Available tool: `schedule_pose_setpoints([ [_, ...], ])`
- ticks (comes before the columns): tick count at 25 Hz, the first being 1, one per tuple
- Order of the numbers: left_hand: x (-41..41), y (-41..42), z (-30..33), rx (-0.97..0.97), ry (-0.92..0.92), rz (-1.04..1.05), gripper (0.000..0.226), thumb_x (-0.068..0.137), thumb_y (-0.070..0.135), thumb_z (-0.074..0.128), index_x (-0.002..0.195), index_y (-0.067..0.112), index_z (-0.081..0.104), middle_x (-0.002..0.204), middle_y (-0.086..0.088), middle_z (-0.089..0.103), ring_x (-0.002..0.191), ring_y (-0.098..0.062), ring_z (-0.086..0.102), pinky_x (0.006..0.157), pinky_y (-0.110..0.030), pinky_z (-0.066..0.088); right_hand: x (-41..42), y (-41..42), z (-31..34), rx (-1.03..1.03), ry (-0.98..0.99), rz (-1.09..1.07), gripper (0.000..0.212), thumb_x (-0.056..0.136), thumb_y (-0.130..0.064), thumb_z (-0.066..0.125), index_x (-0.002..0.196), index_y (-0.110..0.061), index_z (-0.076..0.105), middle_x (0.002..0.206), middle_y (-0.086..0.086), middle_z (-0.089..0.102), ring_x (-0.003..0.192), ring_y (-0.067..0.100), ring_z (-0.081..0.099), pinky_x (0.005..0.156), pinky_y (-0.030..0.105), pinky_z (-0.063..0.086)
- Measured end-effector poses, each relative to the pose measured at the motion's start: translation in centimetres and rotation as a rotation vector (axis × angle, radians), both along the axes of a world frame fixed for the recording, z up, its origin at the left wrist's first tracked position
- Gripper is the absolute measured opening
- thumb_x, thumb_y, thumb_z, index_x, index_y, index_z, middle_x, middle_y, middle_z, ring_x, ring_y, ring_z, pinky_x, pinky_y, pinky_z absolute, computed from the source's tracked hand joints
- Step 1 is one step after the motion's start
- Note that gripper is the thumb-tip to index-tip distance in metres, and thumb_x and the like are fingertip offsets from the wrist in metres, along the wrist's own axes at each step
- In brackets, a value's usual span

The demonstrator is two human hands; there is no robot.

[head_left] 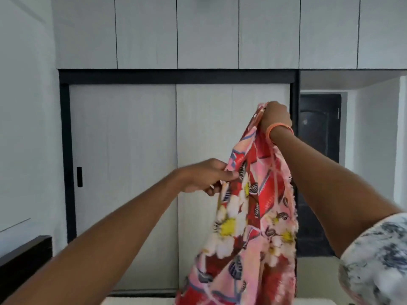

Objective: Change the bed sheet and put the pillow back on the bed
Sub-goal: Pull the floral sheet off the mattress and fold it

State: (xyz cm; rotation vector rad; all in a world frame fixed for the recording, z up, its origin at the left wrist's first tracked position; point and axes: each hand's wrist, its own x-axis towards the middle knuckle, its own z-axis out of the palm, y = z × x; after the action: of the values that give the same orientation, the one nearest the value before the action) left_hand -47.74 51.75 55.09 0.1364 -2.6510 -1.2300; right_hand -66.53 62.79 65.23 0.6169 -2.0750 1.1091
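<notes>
A red and pink bed sheet (pixel 248 227) printed with white and yellow flowers hangs in a bunched column in front of me. My right hand (pixel 275 116) grips its top edge, raised high, with an orange band on the wrist. My left hand (pixel 207 176) pinches the sheet's left edge lower down, at about mid height. The sheet's lower end runs out of the bottom of the view. A pale strip of the bed (pixel 141 301) shows along the bottom edge. No pillow is in view.
A grey sliding wardrobe (pixel 123 172) with a black frame fills the wall ahead, with upper cabinets (pixel 207 31) above it. A dark door (pixel 319 150) stands in an alcove at the right. A dark piece of furniture (pixel 24 258) sits at lower left.
</notes>
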Motion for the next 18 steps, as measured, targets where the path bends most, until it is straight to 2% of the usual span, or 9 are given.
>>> schedule_pose_setpoints([
  [3, -1.3, 2.2, -3.6, 0.093, 0.165, 0.024, 0.045, 0.100, 0.055, 0.039, 0.095, 0.017, 0.065, 0.085, -0.002, 0.064, 0.061, -0.009, 0.053, 0.057, -0.024, 0.040, 2.4, -2.4, 0.5, -0.204, -0.073, 0.271, 0.029, 0.098, -0.015, 0.043, 0.098, 0.002, 0.066, 0.113, 0.027, 0.066, 0.107, 0.036, 0.063, 0.085, 0.037, 0.045],
  [5, -1.6, 2.7, -5.6, 0.316, 0.269, 0.007, 0.060, 0.100, 0.061, 0.021, 0.096, 0.021, 0.066, 0.086, -0.003, 0.066, 0.066, -0.009, 0.056, 0.059, -0.024, 0.042, 3.6, -3.5, -0.9, -0.365, -0.074, 0.534, 0.023, 0.096, -0.013, 0.044, 0.081, -0.008, 0.061, 0.098, 0.022, 0.066, 0.087, 0.018, 0.062, 0.074, 0.030, 0.043],
  [7, -1.8, 2.7, -7.5, 0.498, 0.417, 0.028, 0.047, 0.104, 0.050, 0.027, 0.098, 0.024, 0.066, 0.089, 0.000, 0.070, 0.074, -0.010, 0.062, 0.065, -0.023, 0.047, 4.3, -3.5, -3.1, -0.456, -0.085, 0.776, 0.027, 0.098, -0.010, 0.042, 0.076, -0.023, 0.053, 0.079, 0.000, 0.059, 0.062, 0.000, 0.055, 0.060, 0.023, 0.045],
  [8, -2.0, 2.4, -8.4, 0.433, 0.495, 0.079, 0.031, 0.103, 0.042, 0.037, 0.102, 0.027, 0.064, 0.097, 0.002, 0.071, 0.083, -0.009, 0.065, 0.072, -0.022, 0.050, 4.1, -3.3, -4.3, -0.412, -0.029, 0.830, 0.033, 0.099, -0.004, 0.043, 0.074, -0.024, 0.052, 0.071, -0.008, 0.055, 0.056, -0.004, 0.051, 0.057, 0.021, 0.044],
  [10, -2.2, 1.8, -10.4, 0.178, 0.583, 0.167, 0.018, 0.096, 0.036, 0.050, 0.111, 0.033, 0.059, 0.113, 0.007, 0.068, 0.100, -0.006, 0.065, 0.084, -0.021, 0.051, 3.8, -3.5, -6.4, -0.284, 0.060, 0.856, 0.029, 0.095, 0.003, 0.047, 0.078, -0.017, 0.059, 0.072, -0.008, 0.056, 0.066, 0.000, 0.052, 0.063, 0.019, 0.046],
  [12, -2.3, 1.7, -12.0, 0.061, 0.610, 0.194, 0.030, 0.088, 0.042, 0.059, 0.117, 0.035, 0.056, 0.114, 0.010, 0.066, 0.102, -0.005, 0.065, 0.087, -0.024, 0.055, 3.3, -4.0, -8.3, -0.199, 0.150, 0.831, 0.011, 0.091, 0.001, 0.056, 0.093, -0.007, 0.063, 0.084, 0.000, 0.060, 0.078, 0.007, 0.055, 0.071, 0.020, 0.049],
  [15, -2.2, 1.3, -13.4, -0.081, 0.675, 0.340, 0.025, 0.089, 0.044, 0.063, 0.099, 0.020, 0.066, 0.089, 0.005, 0.070, 0.077, -0.006, 0.067, 0.067, -0.028, 0.058, 2.8, -4.2, -10.8, -0.252, 0.071, 0.827, 0.020, 0.092, 0.003, 0.056, 0.091, -0.017, 0.059, 0.087, -0.003, 0.058, 0.080, 0.006, 0.055, 0.075, 0.019, 0.050],
  [17, -1.8, -0.1, -14.1, 0.034, 0.638, 0.360, 0.040, 0.094, 0.042, 0.061, 0.077, 0.007, 0.068, 0.069, -0.010, 0.067, 0.058, -0.012, 0.058, 0.055, -0.030, 0.047, 2.3, -4.0, -11.8, -0.179, 0.137, 0.767, 0.017, 0.091, 0.001, 0.057, 0.091, -0.015, 0.061, 0.089, 0.001, 0.060, 0.081, 0.009, 0.057, 0.075, 0.024, 0.051],
  [18, -1.4, -1.1, -14.4, 0.162, 0.606, 0.350, 0.044, 0.095, 0.041, 0.061, 0.074, 0.003, 0.068, 0.068, -0.018, 0.065, 0.058, -0.016, 0.055, 0.057, -0.030, 0.042, 1.6, -3.7, -12.2, -0.110, 0.180, 0.702, 0.010, 0.091, 0.000, 0.055, 0.093, -0.008, 0.062, 0.092, 0.006, 0.060, 0.082, 0.014, 0.056, 0.075, 0.026, 0.048],
])
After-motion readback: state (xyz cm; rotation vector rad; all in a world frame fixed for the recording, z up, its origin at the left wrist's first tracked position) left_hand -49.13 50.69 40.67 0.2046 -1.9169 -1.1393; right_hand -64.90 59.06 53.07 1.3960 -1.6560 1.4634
